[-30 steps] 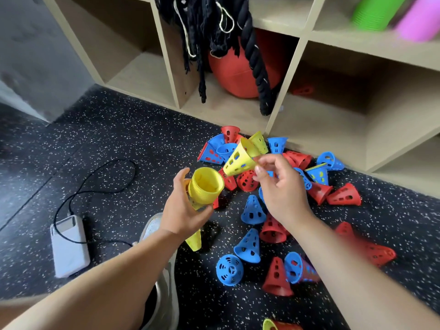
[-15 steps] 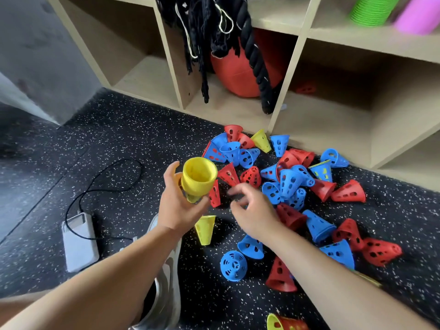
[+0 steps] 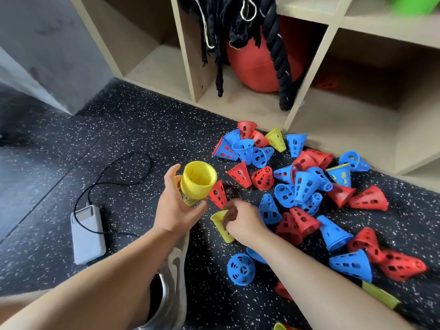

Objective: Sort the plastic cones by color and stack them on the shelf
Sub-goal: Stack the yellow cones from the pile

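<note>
The stack of yellow cones (image 3: pixel 198 178) is sitting in the left hand (image 3: pixel 177 210), whose fingers are curling round it. Just beside it, the right hand (image 3: pixel 245 223) is pinching a single yellow cone (image 3: pixel 220 228) lying on the speckled floor (image 3: pixel 133 129). Red and blue cones (image 3: pixel 302 186) are lying scattered beyond that hand, before the wooden shelf (image 3: pixel 333 120).

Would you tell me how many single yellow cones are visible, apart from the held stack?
2 clearly: a yellow cone in the right hand, another by the shelf. Others look nested or cut off.
</note>
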